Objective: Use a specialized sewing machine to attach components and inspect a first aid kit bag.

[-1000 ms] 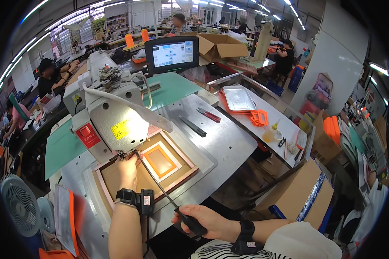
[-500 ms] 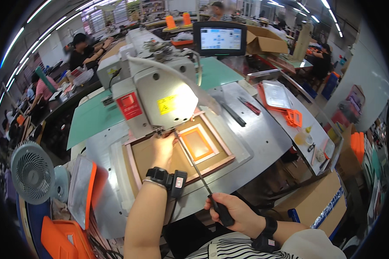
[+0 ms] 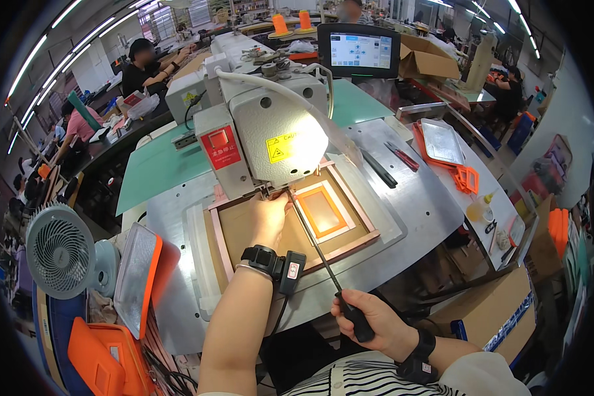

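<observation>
I look down on the metal table (image 3: 416,204), with the machine (image 3: 263,119) reaching its lit head over it. The frame (image 3: 221,245) lies beneath, toward the table's near edge. Across the frame's near edge slants the screwdriver (image 3: 329,269), my right hand (image 3: 376,325) closed round its handle, its tip beside my left fingers. The panel (image 3: 321,214), orange-bordered, sits toward the frame's right edge. My left hand (image 3: 268,218) has its fingertips hidden at the head's underside; I can't tell whether they grip anything.
</observation>
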`<state>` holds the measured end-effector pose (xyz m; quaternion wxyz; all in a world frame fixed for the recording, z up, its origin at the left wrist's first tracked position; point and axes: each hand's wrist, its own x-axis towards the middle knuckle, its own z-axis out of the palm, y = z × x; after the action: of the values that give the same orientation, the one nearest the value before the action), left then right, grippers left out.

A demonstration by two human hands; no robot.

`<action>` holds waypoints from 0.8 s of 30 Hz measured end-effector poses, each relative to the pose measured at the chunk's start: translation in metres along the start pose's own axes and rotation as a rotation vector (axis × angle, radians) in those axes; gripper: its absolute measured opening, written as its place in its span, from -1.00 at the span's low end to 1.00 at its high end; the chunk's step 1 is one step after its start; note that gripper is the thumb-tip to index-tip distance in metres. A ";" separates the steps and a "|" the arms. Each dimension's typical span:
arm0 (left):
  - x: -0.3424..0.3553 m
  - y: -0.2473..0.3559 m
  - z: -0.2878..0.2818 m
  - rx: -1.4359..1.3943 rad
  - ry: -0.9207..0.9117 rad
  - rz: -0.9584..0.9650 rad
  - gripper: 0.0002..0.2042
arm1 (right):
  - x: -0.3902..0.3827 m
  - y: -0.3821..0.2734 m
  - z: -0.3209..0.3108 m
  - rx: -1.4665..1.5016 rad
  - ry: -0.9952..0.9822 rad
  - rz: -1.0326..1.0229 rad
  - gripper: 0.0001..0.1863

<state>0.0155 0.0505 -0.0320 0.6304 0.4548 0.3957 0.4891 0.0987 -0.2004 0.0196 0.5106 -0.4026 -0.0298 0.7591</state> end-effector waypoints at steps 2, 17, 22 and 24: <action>-0.002 0.002 0.002 -0.001 -0.003 -0.008 -0.91 | 0.001 0.000 0.006 0.018 0.013 0.035 -0.66; 0.001 0.000 0.003 0.053 -0.013 -0.002 -0.87 | -0.002 -0.004 -0.003 -0.043 0.020 -0.044 -0.70; 0.006 -0.005 0.000 0.021 0.019 0.003 -0.91 | 0.004 0.005 -0.010 0.184 -0.140 0.102 -0.67; 0.006 -0.006 -0.001 -0.001 -0.003 0.008 -0.90 | 0.003 0.001 -0.012 0.172 -0.143 0.087 -0.68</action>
<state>0.0175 0.0558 -0.0382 0.6293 0.4568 0.3926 0.4912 0.1055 -0.2028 0.0089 0.5065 -0.3029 0.0164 0.8071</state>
